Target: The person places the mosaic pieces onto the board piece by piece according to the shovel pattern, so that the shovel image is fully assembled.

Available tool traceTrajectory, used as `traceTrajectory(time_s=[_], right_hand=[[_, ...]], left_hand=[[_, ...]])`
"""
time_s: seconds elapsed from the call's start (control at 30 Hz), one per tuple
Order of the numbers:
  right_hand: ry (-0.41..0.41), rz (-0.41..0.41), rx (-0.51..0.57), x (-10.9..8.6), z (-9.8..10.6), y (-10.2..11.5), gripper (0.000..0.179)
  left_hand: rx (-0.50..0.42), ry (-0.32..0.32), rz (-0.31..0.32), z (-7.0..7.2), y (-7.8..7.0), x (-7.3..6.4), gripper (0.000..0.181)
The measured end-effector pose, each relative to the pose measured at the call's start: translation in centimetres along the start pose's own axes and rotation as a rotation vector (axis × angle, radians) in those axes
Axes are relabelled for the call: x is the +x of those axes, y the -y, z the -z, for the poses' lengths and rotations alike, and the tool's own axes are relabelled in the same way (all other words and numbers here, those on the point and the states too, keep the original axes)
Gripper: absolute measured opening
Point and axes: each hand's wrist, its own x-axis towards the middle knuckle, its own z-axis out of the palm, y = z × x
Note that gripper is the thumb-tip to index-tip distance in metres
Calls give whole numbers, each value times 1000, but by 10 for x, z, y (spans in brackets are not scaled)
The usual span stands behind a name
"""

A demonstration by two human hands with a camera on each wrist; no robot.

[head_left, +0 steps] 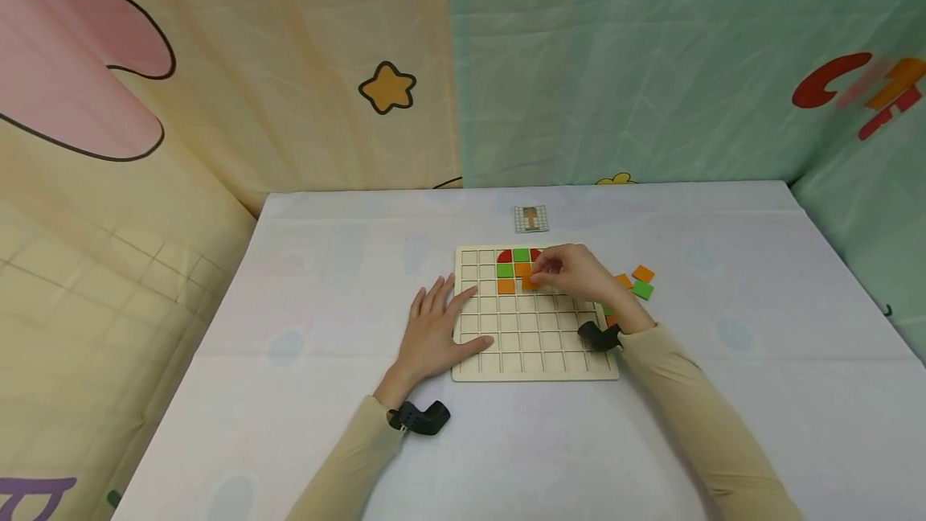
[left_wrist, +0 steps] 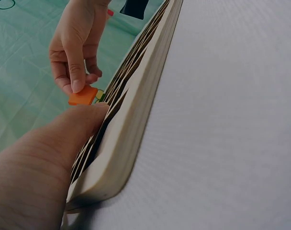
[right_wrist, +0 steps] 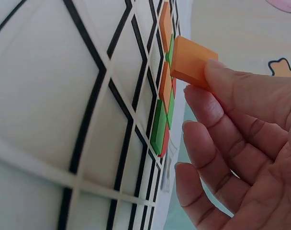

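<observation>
The right hand (head_left: 575,270) is pinching an orange tile (right_wrist: 191,60) near its edge above the board (head_left: 510,342); a slip could be tipping it askew or jogging laid tiles (head_left: 506,286). The left hand (head_left: 432,334), fingers spread, is lying over the board's left edge; slackening there might be letting it slide. The tile is looking thin, square, smooth; the board is showing pale, woody, raised gridlines.
</observation>
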Motion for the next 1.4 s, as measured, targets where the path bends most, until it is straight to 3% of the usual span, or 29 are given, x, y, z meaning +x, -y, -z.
traceTrajectory(time_s=[0.6,1.17,1.4], right_hand=[[48,-41,-44,9,-9,-3,7],[6,-82,-54,11,-10,1,8],[-87,-33,-42,-1,3,-7,9]], left_hand=[[6,2,-2,-1,1,0,80],[-3,-14,-17,-2,2,-1,81],[3,-16,-17,-1,2,0,81]])
